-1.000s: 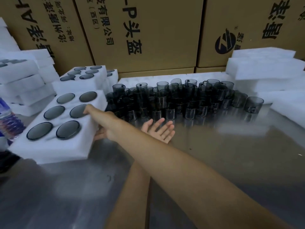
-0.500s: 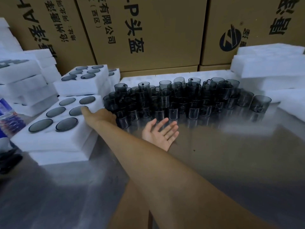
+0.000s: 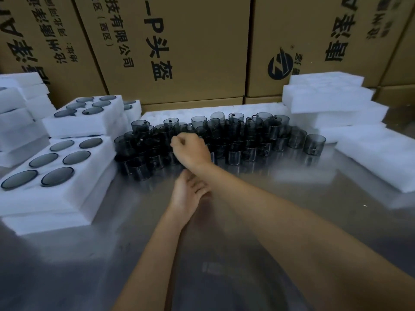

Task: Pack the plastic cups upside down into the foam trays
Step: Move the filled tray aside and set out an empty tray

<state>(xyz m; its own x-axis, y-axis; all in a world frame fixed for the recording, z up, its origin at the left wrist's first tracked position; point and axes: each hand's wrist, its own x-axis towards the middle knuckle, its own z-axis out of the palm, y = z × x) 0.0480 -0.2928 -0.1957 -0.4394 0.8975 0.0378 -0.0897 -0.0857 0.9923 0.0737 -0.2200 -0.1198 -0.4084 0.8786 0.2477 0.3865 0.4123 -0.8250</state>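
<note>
Many dark see-through plastic cups (image 3: 251, 140) stand crowded at the middle of the steel table (image 3: 235, 254). At the left a white foam tray (image 3: 67, 198) holds several cups upside down, stacked on another tray. Behind it lies a second filled tray (image 3: 89, 125). My right hand (image 3: 190, 149) hovers over the left part of the cup crowd with its fingers curled, and I see nothing in them. My left hand (image 3: 187, 194) lies lower, just in front of the cups, relaxed, with its fingertips hidden under my right forearm.
Foam trays without cups lie at the right (image 3: 372, 160) and in a stack (image 3: 325, 97) behind them. More foam trays are piled at the far left (image 3: 15, 117). Large cardboard boxes (image 3: 179, 52) wall off the back of the table.
My right hand has let go of the front left tray and swung right, over the cups, fingers curling. My left hand has shifted a little and now lies partly under my right forearm.
</note>
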